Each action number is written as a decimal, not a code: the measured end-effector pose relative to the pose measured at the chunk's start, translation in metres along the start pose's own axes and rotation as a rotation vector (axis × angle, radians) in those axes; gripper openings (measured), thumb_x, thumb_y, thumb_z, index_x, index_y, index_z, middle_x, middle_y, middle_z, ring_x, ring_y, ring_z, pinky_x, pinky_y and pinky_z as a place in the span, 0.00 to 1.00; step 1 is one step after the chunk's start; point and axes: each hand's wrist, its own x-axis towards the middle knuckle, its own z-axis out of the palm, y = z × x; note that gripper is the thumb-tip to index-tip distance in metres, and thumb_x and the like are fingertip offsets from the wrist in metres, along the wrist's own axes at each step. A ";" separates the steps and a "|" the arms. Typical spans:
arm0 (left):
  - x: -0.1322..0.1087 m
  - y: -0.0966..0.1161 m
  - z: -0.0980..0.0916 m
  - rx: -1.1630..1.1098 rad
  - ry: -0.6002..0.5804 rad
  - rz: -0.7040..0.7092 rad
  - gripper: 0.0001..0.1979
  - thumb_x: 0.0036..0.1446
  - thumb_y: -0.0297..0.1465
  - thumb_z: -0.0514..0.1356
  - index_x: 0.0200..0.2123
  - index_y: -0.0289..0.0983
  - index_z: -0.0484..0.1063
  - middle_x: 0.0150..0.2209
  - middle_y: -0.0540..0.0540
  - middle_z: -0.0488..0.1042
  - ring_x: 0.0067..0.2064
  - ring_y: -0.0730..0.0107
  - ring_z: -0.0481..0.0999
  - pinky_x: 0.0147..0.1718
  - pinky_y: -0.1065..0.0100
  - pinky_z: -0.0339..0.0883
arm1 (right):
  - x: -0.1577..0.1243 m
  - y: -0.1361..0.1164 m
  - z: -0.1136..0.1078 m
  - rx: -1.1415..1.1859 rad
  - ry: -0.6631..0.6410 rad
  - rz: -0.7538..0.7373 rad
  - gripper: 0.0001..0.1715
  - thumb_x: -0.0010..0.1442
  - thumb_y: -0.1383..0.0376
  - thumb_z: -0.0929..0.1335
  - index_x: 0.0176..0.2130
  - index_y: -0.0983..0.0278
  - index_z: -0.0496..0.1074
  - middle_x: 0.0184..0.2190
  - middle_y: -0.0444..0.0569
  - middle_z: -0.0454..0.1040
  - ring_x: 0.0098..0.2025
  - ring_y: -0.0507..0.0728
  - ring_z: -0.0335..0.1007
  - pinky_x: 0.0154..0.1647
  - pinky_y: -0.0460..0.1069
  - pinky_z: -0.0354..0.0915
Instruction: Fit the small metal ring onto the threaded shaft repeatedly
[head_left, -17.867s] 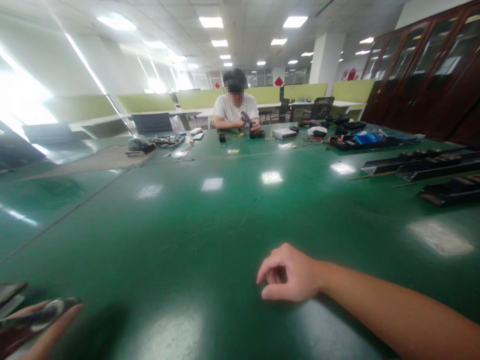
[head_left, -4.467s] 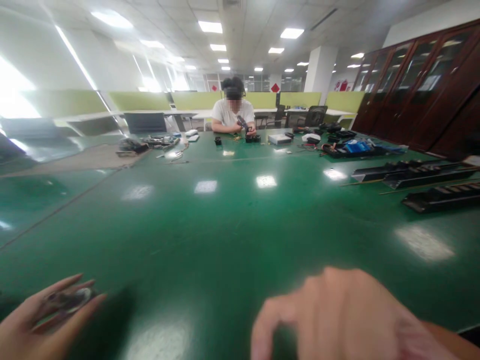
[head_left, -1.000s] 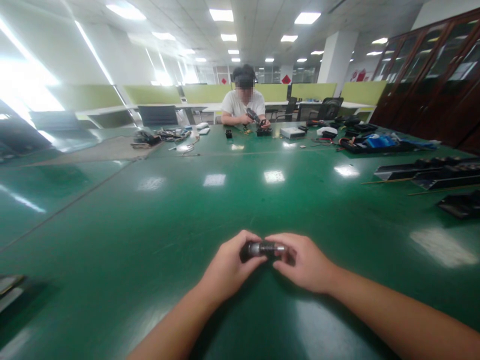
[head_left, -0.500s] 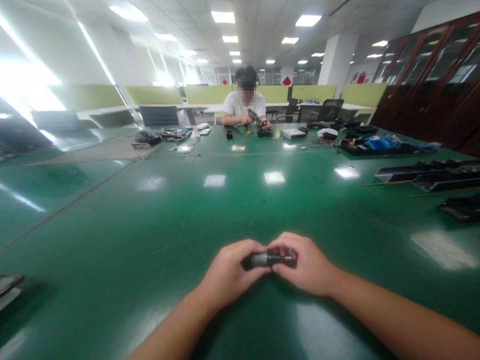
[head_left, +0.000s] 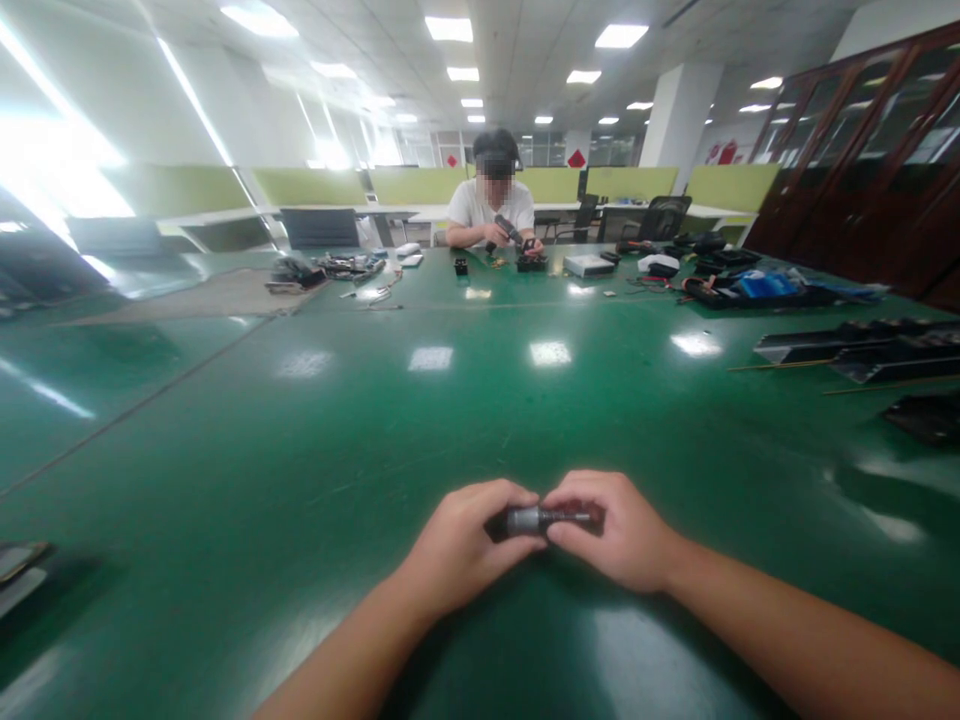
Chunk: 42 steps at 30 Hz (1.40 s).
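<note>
Over the green table (head_left: 450,420), 1 dark cylindrical tool (head_left: 525,519) lies sideways between 2 hands. Left hand (head_left: 469,540) has its fingers closed around the thick end; right hand (head_left: 622,535) pinches the slim front. Front-end handling seems in progress; next move calls for steady left grip.

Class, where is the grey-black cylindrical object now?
Low in the head view, just right of centre, the object is held between left hand and right hand, over the glossy green tabletop.
</note>
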 end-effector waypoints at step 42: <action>-0.002 0.000 0.000 0.106 0.045 -0.033 0.11 0.52 0.34 0.69 0.40 0.43 0.76 0.36 0.53 0.80 0.37 0.70 0.79 0.37 0.70 0.68 | 0.002 0.005 0.001 -0.011 -0.015 0.005 0.04 0.57 0.68 0.71 0.33 0.65 0.79 0.26 0.45 0.73 0.28 0.52 0.66 0.29 0.46 0.58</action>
